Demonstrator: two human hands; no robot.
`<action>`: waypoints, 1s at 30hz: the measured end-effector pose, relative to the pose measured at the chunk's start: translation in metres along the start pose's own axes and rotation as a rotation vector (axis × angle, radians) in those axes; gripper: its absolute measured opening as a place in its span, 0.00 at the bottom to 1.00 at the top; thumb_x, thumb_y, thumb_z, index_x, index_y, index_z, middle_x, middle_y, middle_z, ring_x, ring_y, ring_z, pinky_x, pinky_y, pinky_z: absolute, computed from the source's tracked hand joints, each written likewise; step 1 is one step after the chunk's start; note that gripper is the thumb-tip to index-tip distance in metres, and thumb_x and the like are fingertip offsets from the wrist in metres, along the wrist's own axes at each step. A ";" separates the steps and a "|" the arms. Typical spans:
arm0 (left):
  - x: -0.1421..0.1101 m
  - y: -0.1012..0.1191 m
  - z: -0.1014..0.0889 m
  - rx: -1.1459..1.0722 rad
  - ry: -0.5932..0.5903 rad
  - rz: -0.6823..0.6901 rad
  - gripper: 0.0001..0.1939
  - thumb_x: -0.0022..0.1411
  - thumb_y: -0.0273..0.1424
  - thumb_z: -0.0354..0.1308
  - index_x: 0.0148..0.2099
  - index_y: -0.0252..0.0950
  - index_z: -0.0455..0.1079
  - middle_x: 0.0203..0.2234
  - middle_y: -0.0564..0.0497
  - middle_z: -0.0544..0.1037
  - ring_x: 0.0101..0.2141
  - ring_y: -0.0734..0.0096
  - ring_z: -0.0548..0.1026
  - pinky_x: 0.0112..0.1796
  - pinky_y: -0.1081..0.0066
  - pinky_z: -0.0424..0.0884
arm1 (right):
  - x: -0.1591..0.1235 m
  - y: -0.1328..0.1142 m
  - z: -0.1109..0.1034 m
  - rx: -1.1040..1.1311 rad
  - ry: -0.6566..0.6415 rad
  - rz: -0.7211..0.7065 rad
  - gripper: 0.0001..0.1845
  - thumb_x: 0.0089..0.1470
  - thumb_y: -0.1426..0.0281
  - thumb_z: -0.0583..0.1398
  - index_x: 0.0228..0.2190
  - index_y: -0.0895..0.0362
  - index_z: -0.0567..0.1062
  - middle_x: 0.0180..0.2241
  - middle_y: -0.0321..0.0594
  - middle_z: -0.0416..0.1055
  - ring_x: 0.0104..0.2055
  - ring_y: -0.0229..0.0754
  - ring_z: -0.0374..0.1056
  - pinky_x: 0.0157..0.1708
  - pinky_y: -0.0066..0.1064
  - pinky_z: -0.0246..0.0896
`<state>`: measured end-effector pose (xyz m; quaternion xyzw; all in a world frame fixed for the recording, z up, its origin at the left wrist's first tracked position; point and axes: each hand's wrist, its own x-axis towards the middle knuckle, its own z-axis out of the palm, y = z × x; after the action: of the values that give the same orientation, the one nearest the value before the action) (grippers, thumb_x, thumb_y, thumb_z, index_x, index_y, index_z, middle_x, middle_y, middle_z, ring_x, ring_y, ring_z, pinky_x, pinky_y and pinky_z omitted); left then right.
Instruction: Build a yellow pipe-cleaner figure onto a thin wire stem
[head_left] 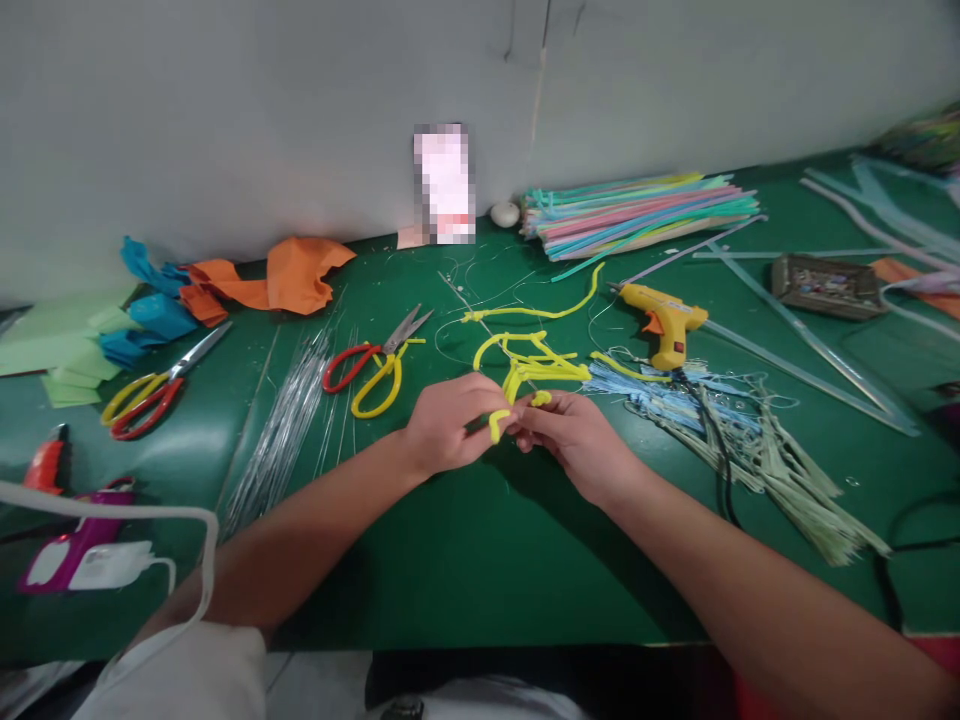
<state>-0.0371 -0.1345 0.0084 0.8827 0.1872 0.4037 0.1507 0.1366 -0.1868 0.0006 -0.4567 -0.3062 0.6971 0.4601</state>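
Observation:
Both hands meet over the middle of the green table, fingertips pinched together on a bent yellow pipe cleaner [496, 424]. My left hand [455, 424] is closed on it from the left. From the right, my right hand [574, 437] pinches it too, a short curled yellow end showing above the thumb. Just beyond the fingers lie several bent yellow pipe cleaners [544, 370], partly overlapping the held piece, so where one ends is hard to tell. A pair of scissors [379, 365] with one red and one yellow handle lies blades apart, left of my left hand.
A yellow glue gun [664, 318] rests to the right, near blue and pale green tassels [787, 470]. Behind are bundled coloured pipe cleaners [637, 215] and a propped phone [445, 185]. Left are thin wires [289, 425], more scissors [165, 385] and orange paper [304, 275].

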 end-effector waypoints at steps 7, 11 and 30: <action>0.010 0.015 -0.002 -0.262 -0.043 -0.524 0.06 0.58 0.30 0.63 0.30 0.34 0.73 0.26 0.51 0.76 0.27 0.74 0.74 0.28 0.75 0.69 | 0.003 -0.001 -0.003 0.013 -0.009 0.019 0.11 0.39 0.65 0.71 0.21 0.59 0.77 0.22 0.36 0.71 0.22 0.33 0.64 0.26 0.29 0.60; 0.007 0.014 0.002 -0.275 0.051 -0.450 0.04 0.61 0.28 0.59 0.33 0.35 0.74 0.30 0.51 0.78 0.31 0.74 0.76 0.32 0.74 0.72 | 0.003 0.001 -0.005 0.062 -0.013 0.024 0.11 0.42 0.64 0.70 0.24 0.59 0.78 0.25 0.37 0.72 0.25 0.33 0.64 0.28 0.28 0.61; -0.002 0.016 0.011 -0.072 0.320 -0.132 0.03 0.60 0.24 0.61 0.36 0.37 0.72 0.29 0.52 0.79 0.30 0.75 0.76 0.33 0.73 0.74 | -0.005 0.002 0.007 0.228 -0.032 0.062 0.12 0.38 0.66 0.73 0.22 0.58 0.78 0.22 0.32 0.70 0.23 0.30 0.62 0.27 0.26 0.60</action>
<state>-0.0261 -0.1504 0.0069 0.7869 0.2517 0.5349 0.1767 0.1304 -0.1924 0.0032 -0.3994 -0.2179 0.7486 0.4822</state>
